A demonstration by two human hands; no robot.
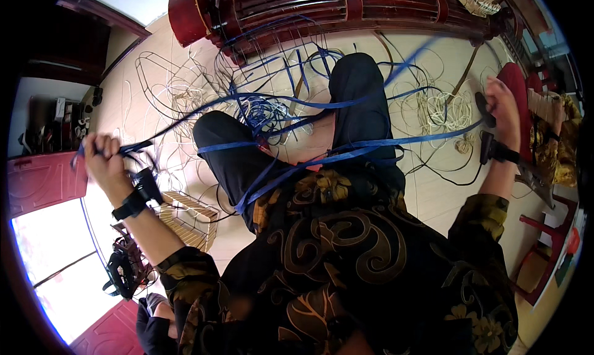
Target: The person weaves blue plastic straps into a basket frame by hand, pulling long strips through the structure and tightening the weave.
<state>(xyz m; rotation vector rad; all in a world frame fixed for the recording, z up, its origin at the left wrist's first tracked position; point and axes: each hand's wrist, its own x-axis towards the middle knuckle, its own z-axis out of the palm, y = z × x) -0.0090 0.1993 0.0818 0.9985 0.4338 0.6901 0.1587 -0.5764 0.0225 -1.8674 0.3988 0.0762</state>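
Observation:
My left hand (105,160) is out at the left, its fingers wrapped around blue flat strapping. From it a blue strap (297,100) runs across above my knees and bends up at the right, where it blurs. At the right my raised right hand (502,107) is closed on the end part of another blue strap (427,136), stretched from my lap. More blue strapping loops over my thighs and lap. Between my legs lies a tangle of blue strips (257,112) on the floor. Both wrists wear black bands.
A dark red wooden bench (278,17) stands ahead, with a wire frame (272,61) before it. Pale cord (442,110) lies heaped at the right. At the lower left are a slatted basket-like frame (185,219) and part of a person (158,318); another person (557,138) is at the right.

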